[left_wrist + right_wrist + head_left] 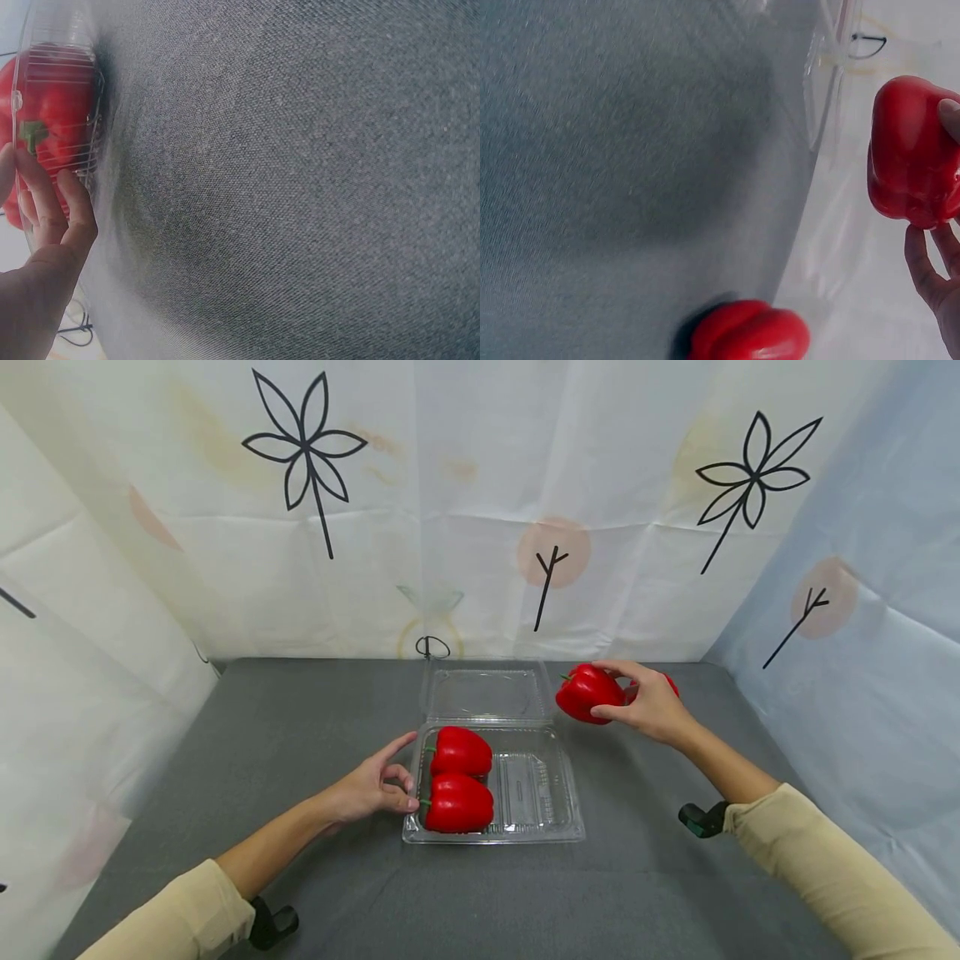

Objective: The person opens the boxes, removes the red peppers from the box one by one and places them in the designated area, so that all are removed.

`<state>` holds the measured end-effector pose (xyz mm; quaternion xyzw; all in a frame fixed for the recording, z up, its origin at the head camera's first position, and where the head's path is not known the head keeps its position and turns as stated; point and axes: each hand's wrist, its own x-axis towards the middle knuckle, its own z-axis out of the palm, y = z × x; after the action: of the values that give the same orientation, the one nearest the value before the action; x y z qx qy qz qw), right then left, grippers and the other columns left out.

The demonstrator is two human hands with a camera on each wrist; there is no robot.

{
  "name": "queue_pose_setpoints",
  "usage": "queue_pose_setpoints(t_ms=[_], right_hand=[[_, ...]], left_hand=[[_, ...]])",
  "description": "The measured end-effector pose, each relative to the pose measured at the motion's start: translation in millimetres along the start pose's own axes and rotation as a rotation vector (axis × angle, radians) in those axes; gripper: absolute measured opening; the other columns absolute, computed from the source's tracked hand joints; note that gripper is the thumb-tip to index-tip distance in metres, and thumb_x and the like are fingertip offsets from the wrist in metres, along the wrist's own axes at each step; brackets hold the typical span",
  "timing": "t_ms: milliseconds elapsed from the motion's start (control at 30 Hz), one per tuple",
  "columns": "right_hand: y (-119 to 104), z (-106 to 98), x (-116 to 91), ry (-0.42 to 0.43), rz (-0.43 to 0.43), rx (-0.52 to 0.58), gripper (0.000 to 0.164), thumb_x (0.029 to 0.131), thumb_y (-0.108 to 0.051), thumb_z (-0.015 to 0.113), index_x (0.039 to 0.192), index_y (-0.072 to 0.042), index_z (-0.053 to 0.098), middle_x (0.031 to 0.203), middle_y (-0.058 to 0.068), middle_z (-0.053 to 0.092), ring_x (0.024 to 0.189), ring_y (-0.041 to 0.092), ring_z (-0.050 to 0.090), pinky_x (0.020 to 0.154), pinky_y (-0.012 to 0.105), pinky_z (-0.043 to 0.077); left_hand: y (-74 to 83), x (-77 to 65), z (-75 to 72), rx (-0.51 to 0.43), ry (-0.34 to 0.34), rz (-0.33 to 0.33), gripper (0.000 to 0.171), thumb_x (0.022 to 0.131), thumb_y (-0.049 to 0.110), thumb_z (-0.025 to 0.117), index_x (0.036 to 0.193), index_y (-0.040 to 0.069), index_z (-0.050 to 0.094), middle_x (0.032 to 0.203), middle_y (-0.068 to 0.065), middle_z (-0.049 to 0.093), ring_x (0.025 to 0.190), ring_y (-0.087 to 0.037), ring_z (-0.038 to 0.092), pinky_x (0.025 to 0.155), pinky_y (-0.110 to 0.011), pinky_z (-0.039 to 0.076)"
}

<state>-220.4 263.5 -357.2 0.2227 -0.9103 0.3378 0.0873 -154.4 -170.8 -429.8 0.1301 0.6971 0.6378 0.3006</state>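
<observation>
Two red bell peppers [459, 803] lie one behind the other in the left half of a clear plastic clamshell container [558, 785], whose lid [487, 693] is folded back. At the container's left edge is my left hand [367, 789], its thumb and fingers touching the rim and side wall; in the left wrist view the fingers [56, 206] are bent against the ribbed wall. Up off the table, right of the lid, my right hand [651, 703] grips another red bell pepper [911, 150] between thumb and fingers. A further red bell pepper [751, 334] rests on the table, mostly hidden behind that hand in the head view.
A grey cloth [315, 885] covers the table. White printed fabric [480, 485] hangs at the back and both sides. The right half of the container shows its bare ribbed floor. A black cord loop [432, 647] is by the back edge.
</observation>
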Motion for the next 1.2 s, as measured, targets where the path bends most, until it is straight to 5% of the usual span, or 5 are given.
queue_pose_setpoints(t_ms=[333, 567, 1200], right_hand=[[31.3, 2.3, -2.9, 0.078, 0.045, 0.010, 0.061, 0.081, -0.008, 0.082, 0.136, -0.002, 0.056, 0.125, 0.022, 0.060, 0.104, 0.038, 0.057, 0.077, 0.055, 0.053], [51.0, 9.3, -7.8, 0.105, 0.154, 0.037, 0.061, 0.084, -0.011, 0.080, 0.138, -0.001, 0.054, 0.132, 0.026, 0.055, 0.112, 0.042, 0.053, 0.082, 0.058, 0.052], [68.6, 34.5, -13.2, 0.060, 0.214, 0.075, 0.063, 0.084, -0.009, 0.079, 0.140, 0.000, 0.051, 0.135, 0.027, 0.052, 0.120, 0.043, 0.049, 0.094, 0.062, 0.045]], left_hand=[[1.5, -0.7, 0.1, 0.003, -0.007, 0.013, 0.101, 0.087, 0.001, 0.074, 0.159, 0.012, 0.004, 0.093, -0.010, 0.055, 0.076, -0.026, 0.063, 0.083, -0.031, 0.054], [1.0, 0.0, 0.0, 0.007, 0.001, -0.007, 0.101, 0.086, 0.002, 0.075, 0.160, 0.014, 0.006, 0.094, -0.010, 0.056, 0.077, -0.026, 0.063, 0.084, -0.032, 0.054], [-1.6, 0.9, -0.2, -0.014, -0.007, 0.015, 0.101, 0.087, 0.000, 0.073, 0.160, 0.013, 0.005, 0.092, -0.009, 0.054, 0.075, -0.023, 0.061, 0.079, -0.029, 0.052]])
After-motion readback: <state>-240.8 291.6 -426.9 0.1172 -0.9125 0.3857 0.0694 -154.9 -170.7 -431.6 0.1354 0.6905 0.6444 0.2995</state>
